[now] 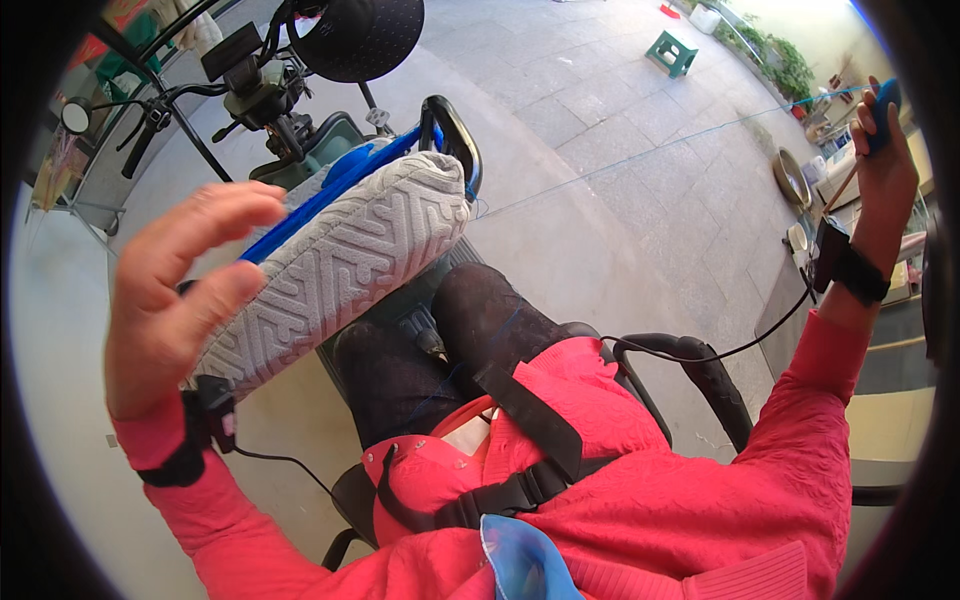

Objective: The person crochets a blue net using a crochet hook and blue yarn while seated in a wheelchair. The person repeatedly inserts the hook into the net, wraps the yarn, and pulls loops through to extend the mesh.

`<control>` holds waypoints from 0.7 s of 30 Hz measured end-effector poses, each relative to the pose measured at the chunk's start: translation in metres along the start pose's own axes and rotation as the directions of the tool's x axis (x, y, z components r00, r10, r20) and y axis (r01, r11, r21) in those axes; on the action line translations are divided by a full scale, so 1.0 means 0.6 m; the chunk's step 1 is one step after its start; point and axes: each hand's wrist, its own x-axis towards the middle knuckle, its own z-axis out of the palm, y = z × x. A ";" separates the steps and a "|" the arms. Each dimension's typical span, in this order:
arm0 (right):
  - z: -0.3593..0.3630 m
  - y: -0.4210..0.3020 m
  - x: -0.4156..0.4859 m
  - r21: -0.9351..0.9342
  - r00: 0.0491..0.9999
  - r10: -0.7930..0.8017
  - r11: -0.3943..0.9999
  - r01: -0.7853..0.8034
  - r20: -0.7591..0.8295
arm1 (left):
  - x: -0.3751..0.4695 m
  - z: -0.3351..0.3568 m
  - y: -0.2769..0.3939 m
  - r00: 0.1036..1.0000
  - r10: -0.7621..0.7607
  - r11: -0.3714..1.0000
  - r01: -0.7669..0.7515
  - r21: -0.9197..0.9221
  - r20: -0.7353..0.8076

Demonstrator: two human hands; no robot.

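Before me stands a padded seat cushion covered in grey fabric with a raised geometric pattern. A bright blue strip runs along its upper side to a black metal rail. My left hand is at the cushion's near-left end, thumb and fingers apart around the end of the strip; I see nothing held. Far out to the right, my right hand is raised and closed on a blue object, perhaps a wound bundle of thread. A thin blue thread stretches from it to the rail.
Behind the cushion are a vehicle's handlebar and a black visor cap. A green plastic stool stands on the paving. A black armrest is at my right. Wrist cables hang from both arms. A metal basin leans farther right.
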 end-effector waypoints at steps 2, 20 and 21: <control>0.044 -0.004 -0.024 -0.016 0.994 -0.082 0.996 0.084 0.069 | 0.003 0.052 0.007 0.985 0.148 0.987 -0.152 0.047 0.089; 0.421 0.175 -0.145 -0.524 0.639 0.467 0.844 -0.114 0.612 | 0.012 0.266 -0.072 0.950 -0.287 0.518 0.260 -0.815 0.121; 0.420 0.180 -0.144 -0.587 0.646 0.441 0.810 0.015 0.624 | -0.003 0.256 -0.079 0.935 -0.341 0.467 0.258 -0.846 0.096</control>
